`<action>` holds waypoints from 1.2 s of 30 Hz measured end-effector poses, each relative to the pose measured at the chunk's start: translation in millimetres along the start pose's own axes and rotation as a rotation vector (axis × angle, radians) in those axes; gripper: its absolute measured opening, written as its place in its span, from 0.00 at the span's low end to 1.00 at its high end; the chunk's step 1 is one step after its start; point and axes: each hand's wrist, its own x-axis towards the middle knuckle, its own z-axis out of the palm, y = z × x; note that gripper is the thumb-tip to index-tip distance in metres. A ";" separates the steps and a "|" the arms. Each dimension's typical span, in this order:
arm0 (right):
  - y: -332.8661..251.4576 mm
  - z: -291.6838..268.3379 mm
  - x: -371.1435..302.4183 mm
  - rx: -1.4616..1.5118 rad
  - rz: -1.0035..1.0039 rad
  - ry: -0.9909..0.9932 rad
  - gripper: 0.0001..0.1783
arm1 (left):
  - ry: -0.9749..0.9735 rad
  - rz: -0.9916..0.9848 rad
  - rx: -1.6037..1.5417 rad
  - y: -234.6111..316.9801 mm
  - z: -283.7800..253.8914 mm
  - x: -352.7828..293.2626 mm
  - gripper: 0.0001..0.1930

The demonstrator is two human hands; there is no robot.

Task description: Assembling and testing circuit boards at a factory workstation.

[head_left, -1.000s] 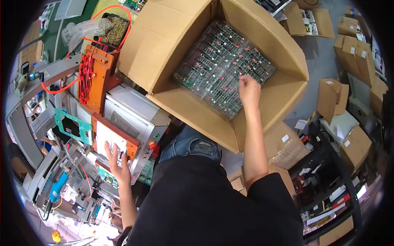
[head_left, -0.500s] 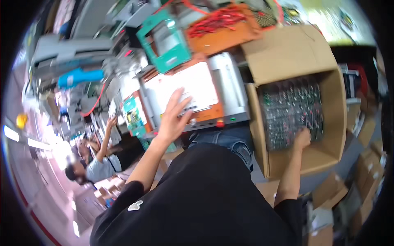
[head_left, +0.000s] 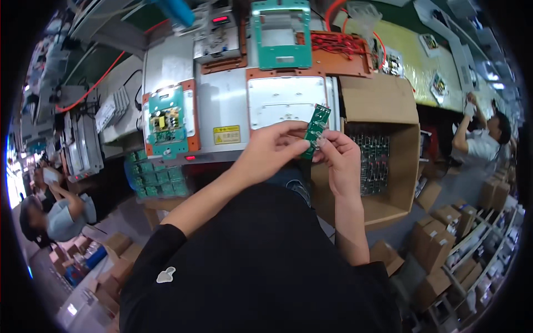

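You hold a small green board (head_left: 317,119) in front of you, between both hands, its upper end leaning slightly toward one o'clock. Your left hand (head_left: 272,149) has thumb and fingers closed on the left edge of the board. Your right hand (head_left: 343,161) is pinched on its lower right edge; a pale shine is there, and I cannot tell if it is a separate piece.

Seen from the board, the cardboard box (head_left: 403,172) stands at four o'clock, with many small boards (head_left: 376,158) inside. The white plate (head_left: 286,89) lies near, at about eleven o'clock, and the green frame (head_left: 283,60) is beyond it. Red wires (head_left: 336,45) are at twelve o'clock. Well apart, at nine o'clock, a green holder (head_left: 164,147) carries another board (head_left: 165,119).
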 end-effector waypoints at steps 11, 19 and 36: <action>-54.7 -9.5 20.5 -1.058 -0.835 -0.322 0.24 | 0.114 0.110 0.285 -11.8 -14.5 3.4 0.12; -48.4 -40.8 88.9 -1.066 -0.850 -0.563 0.13 | -0.002 -0.120 -0.013 -13.6 -40.8 80.5 0.14; -36.3 -16.8 137.7 -0.801 -0.033 -0.387 0.10 | 0.370 0.349 0.710 -27.0 -51.6 54.6 0.10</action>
